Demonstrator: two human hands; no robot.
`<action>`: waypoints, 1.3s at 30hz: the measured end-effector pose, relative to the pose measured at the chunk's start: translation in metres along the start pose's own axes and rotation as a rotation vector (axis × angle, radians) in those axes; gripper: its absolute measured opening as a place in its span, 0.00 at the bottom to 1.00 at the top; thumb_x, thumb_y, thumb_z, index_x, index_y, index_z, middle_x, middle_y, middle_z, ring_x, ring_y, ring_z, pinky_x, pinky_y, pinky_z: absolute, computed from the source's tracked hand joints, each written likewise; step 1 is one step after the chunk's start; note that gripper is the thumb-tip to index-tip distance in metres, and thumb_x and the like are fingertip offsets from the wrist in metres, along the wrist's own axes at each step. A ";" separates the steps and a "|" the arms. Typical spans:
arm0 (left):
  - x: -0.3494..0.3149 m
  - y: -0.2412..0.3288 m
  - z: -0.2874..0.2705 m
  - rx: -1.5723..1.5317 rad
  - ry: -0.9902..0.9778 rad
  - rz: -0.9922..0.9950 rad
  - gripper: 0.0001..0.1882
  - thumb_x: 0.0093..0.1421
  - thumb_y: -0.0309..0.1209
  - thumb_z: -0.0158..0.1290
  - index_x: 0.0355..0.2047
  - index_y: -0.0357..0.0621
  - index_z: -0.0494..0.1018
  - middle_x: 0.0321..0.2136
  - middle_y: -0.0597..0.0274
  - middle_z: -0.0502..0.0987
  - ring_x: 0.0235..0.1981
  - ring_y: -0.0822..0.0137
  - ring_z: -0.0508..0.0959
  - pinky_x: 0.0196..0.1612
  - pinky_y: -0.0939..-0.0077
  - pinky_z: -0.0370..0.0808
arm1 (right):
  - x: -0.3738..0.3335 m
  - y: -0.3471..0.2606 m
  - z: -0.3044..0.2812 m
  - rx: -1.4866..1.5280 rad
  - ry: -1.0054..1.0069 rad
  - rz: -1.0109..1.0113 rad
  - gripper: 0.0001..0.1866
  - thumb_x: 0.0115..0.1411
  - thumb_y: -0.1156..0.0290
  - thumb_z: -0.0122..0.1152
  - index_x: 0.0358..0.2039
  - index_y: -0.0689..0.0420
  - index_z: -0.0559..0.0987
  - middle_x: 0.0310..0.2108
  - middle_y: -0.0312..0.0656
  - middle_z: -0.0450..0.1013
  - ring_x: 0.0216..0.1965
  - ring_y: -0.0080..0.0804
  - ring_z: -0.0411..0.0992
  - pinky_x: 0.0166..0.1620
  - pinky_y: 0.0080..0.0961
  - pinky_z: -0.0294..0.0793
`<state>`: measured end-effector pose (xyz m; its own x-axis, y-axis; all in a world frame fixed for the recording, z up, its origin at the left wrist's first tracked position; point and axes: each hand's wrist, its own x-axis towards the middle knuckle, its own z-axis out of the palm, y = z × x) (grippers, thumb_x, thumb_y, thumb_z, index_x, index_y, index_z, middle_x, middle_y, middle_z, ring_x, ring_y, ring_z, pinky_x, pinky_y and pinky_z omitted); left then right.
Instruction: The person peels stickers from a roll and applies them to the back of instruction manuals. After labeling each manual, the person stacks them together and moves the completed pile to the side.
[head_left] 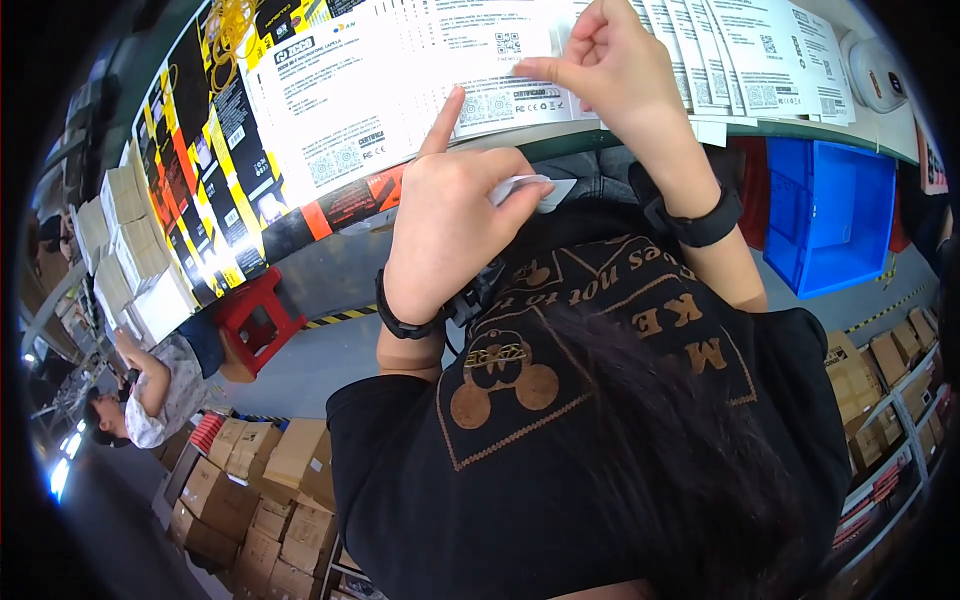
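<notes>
White printed sheets (335, 110) lie spread and overlapping across the table in front of me. My left hand (455, 215) is at the table's near edge, its index finger stretched out onto the sheets. Its thumb and other fingers are closed on a small piece of white paper (556, 194), partly hidden by the hand. Farther right, my right hand (625, 75) is over the sheets with its fingers curled in and the thumb pointing left. Whatever its fingertips may hold is too small to make out. Beside it, more sheets (700, 60) fan out to the right.
Black and yellow printed packaging (225, 160) covers the table's left part, with yellow rubber bands (232, 40) on top. A white roll (877, 75) sits at the far right. Below the table are a blue crate (835, 215) and a red stool (262, 320). Another person (150, 390) is at left.
</notes>
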<state>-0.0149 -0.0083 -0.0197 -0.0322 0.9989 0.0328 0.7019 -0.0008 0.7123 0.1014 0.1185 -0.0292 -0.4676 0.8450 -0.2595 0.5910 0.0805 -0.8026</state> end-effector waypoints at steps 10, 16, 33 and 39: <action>0.002 0.004 0.001 0.026 0.016 0.006 0.08 0.47 0.26 0.58 0.16 0.38 0.73 0.08 0.62 0.68 0.08 0.64 0.63 0.65 0.60 0.52 | 0.016 0.027 0.013 -0.156 0.262 -0.438 0.20 0.44 0.70 0.68 0.32 0.58 0.66 0.31 0.47 0.64 0.35 0.45 0.65 0.40 0.31 0.65; 0.000 0.007 0.001 0.037 0.027 0.019 0.07 0.47 0.26 0.57 0.16 0.38 0.73 0.08 0.62 0.68 0.08 0.63 0.63 0.65 0.60 0.53 | 0.007 0.029 -0.008 -0.116 0.015 -0.409 0.17 0.47 0.73 0.66 0.34 0.58 0.67 0.36 0.47 0.64 0.39 0.44 0.63 0.42 0.31 0.64; -0.008 0.010 -0.002 0.065 0.060 0.022 0.05 0.45 0.24 0.58 0.17 0.37 0.73 0.08 0.61 0.67 0.09 0.63 0.63 0.64 0.60 0.55 | -0.020 0.035 -0.008 -0.452 -0.067 -0.755 0.26 0.61 0.68 0.49 0.60 0.52 0.60 0.58 0.41 0.62 0.59 0.37 0.60 0.65 0.43 0.41; -0.008 0.009 -0.007 -0.163 0.195 -0.021 0.04 0.48 0.25 0.58 0.19 0.39 0.75 0.09 0.63 0.70 0.11 0.67 0.67 0.61 0.61 0.59 | -0.023 0.033 -0.029 -0.356 0.015 -0.758 0.22 0.58 0.70 0.55 0.53 0.56 0.69 0.51 0.43 0.70 0.54 0.35 0.67 0.62 0.39 0.54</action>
<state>-0.0129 -0.0165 -0.0086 -0.1930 0.9711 0.1404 0.5759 -0.0037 0.8175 0.1503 0.1167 -0.0338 -0.8146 0.5014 0.2917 0.2933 0.7899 -0.5386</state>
